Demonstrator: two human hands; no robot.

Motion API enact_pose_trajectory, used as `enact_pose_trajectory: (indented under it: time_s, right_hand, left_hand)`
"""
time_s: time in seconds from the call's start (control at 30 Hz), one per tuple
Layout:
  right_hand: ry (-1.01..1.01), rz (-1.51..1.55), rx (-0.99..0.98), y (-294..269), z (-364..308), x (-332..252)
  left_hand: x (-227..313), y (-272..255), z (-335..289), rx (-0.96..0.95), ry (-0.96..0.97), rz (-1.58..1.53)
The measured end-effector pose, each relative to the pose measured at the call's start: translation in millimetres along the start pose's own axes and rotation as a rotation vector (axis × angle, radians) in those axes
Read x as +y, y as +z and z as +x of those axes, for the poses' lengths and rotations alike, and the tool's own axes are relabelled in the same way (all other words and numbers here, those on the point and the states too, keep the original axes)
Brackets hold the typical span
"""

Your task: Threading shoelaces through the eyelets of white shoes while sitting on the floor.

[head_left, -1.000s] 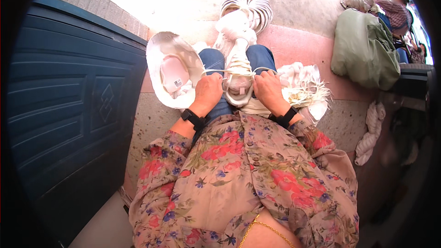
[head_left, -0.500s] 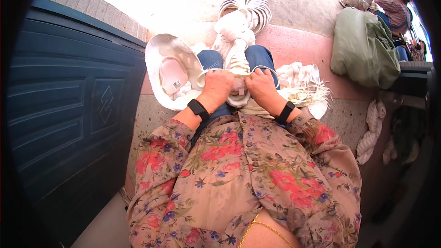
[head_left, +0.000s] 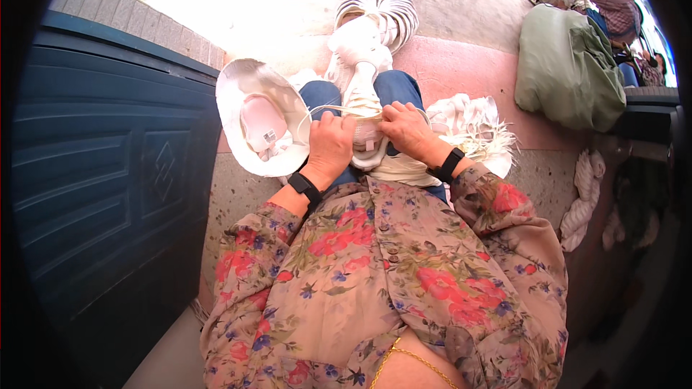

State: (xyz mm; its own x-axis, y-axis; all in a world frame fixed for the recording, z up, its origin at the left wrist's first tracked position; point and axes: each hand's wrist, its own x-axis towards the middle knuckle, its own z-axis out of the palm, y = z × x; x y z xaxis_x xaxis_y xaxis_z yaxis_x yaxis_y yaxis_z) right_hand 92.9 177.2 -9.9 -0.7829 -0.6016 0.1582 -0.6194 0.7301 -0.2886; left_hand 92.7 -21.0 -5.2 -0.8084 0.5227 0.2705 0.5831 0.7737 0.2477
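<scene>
We pinch a pale cord (head_left: 344, 110) with our left hand (head_left: 331, 145) and right hand (head_left: 409, 131), both curled narrow, across the white shoe-like piece (head_left: 367, 132) lying between our denim-covered knees (head_left: 398, 88).

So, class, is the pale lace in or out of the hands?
In: the pale lace runs between the closed left hand and right hand.

Pale shoe (head_left: 368, 132) of matt fabric; floral jacket (head_left: 346, 259) of smooth cloth; glossy metal chain (head_left: 396, 346)
</scene>
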Motion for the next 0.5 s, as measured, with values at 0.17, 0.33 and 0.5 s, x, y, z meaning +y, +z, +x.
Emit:
enact_pose_trajectory:
  time_s: [0.17,0.33,0.5]
  right_hand:
    - [-0.004,0.043,0.050,0.6,-1.4,-0.5]
    - [-0.013,0.039,0.151,-4.6,3.6,-5.9]
    - [0.253,0.537,0.463,-43.1,32.8,-17.8]
  left_hand:
    - [13.3,-9.6,12.4,-0.173,0.103,0.259]
    - [3.3,-8.7,20.1,0.029,0.308,0.230]
    - [19.5,-40.9,53.4,0.029,-0.289,-0.651]
